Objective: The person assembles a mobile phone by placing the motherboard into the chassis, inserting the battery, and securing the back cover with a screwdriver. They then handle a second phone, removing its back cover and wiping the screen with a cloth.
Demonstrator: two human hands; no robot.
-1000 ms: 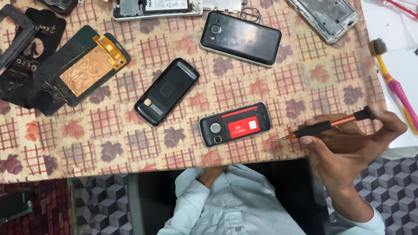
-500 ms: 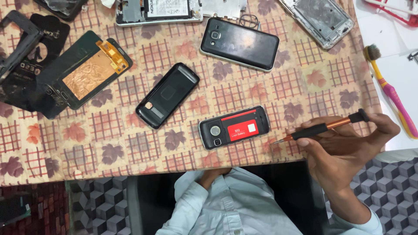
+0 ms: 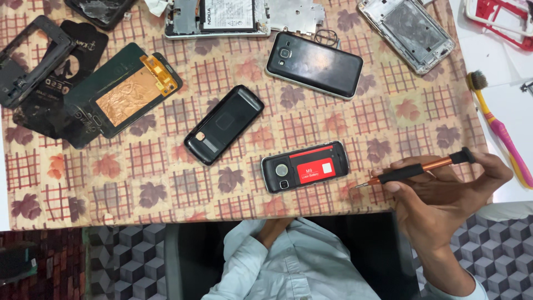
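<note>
While desk (image 3: 166, 183) under checked leaf-print cloth carries phone parts, head view shows right hand (image 3: 444, 203) at desk's near right edge, grip closed around orange-and-black precision screwdriver (image 3: 422, 168), held almost level, tip pointing left. Tip just beside small black phone (image 3: 305, 166), back cover off, red battery exposed. Removed black back cover (image 3: 225, 124) lies left of phone. Larger black smartphone (image 3: 315, 65) lies beyond. Left hand: only light sleeve (image 3: 244, 261) visible below desk edge; grip cannot be told.
</note>
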